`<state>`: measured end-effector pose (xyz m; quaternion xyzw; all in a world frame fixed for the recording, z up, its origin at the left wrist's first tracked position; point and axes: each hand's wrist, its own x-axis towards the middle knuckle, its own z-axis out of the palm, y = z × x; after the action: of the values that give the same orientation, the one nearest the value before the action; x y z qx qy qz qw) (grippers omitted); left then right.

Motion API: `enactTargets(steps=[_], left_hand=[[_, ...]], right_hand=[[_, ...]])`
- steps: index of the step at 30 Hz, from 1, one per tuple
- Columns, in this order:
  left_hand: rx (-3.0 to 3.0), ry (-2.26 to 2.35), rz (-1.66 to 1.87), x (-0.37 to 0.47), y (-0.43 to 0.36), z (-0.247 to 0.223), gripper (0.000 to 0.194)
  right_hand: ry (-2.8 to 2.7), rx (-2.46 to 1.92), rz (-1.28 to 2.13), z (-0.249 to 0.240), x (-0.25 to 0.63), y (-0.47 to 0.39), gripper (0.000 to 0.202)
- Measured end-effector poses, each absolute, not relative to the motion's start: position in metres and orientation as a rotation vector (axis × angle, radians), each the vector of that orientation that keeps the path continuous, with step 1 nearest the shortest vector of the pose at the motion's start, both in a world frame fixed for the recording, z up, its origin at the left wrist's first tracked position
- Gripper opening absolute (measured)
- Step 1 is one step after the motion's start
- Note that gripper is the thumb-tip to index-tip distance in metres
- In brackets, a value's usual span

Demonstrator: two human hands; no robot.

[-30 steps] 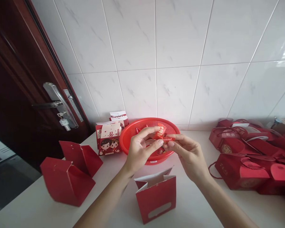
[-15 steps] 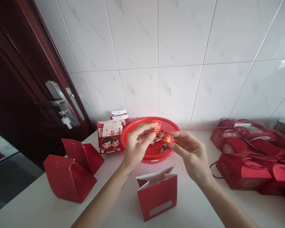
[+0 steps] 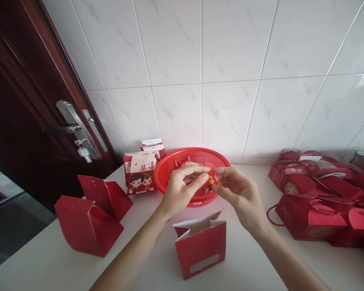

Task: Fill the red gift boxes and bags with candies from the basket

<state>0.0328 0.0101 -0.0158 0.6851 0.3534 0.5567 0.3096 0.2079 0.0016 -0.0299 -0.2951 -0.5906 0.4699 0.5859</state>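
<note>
Over the red plastic basket (image 3: 164,171), both my hands meet at red-and-gold wrapped candies (image 3: 212,178). My left hand (image 3: 183,188) pinches one between thumb and fingers. In my right hand (image 3: 238,194), thumb and fingertips are closed on another; the two candies overlap, so their borders are hard to tell. More wrapped candies (image 3: 206,190) lie in the basket, partly hidden by my hands. Below my hands an open-topped red paper bag (image 3: 202,250) stands upright on the white table (image 3: 245,258).
Two red paper bags (image 3: 86,226) stand at the left. Printed bags with cartoon figures (image 3: 142,173) lean near the basket. Several red boxes (image 3: 312,218) with cord handles fill the right side. A dark door (image 3: 24,89) and a tiled wall (image 3: 230,40) stand behind.
My hands have come together, bringing the two red candies against each other. My left hand has moved right and slightly down. The bags and boxes stay in place.
</note>
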Motion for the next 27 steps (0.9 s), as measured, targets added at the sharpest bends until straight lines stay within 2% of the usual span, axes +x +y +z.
enactTargets(steps=[5,18,27], left_hand=[[1.874,0.94,1.442,0.033,0.007,-0.013,0.017],[1.729,0.903,1.421,0.032,0.007,-0.009,0.023],[1.825,0.904,1.389,0.031,0.008,-0.013,0.037]], right_hand=[[-1.441,-0.778,1.065,-0.025,0.209,0.0,0.023],[-1.081,-0.664,1.554,-0.017,0.221,0.008,0.032],[-0.986,-0.637,1.511,-0.023,0.21,0.006,0.036]])
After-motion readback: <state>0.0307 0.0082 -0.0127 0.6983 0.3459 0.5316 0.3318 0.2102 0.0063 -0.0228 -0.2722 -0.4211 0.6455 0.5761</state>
